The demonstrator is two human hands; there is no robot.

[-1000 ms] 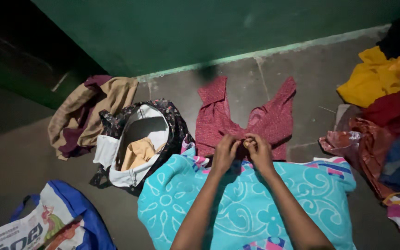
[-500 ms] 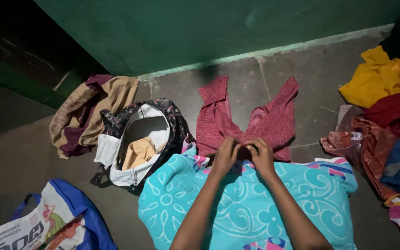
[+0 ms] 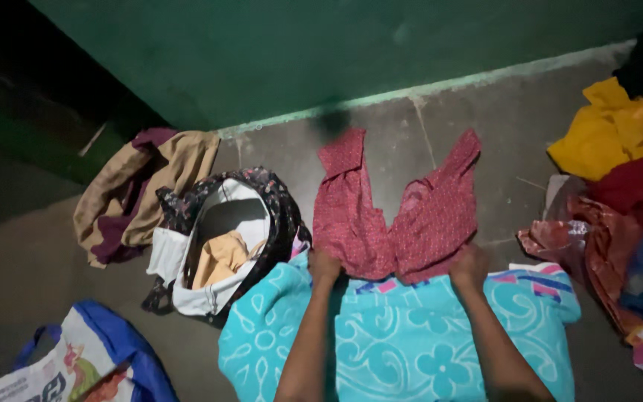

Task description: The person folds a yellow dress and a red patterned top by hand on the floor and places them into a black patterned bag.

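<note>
A small red patterned garment (image 3: 392, 212) lies spread on the grey floor, its two sleeves pointing toward the green wall. Its near edge rests on a turquoise cloth (image 3: 403, 335) with a pale swirl and flower pattern, which covers my lap. My left hand (image 3: 324, 266) grips the garment's near left corner. My right hand (image 3: 469, 266) grips its near right corner. The two hands are apart, with the hem stretched between them.
To the left an open dark floral bag (image 3: 225, 238) with white lining holds a tan cloth. A beige and maroon cloth (image 3: 139, 190) lies beyond it. A blue and white sack (image 3: 87, 357) is at lower left. A heap of yellow, red and blue clothes (image 3: 619, 193) lies right.
My hands were together at the middle of the garment's near edge. They have moved apart to its two corners, and the garment lies wider and flatter.
</note>
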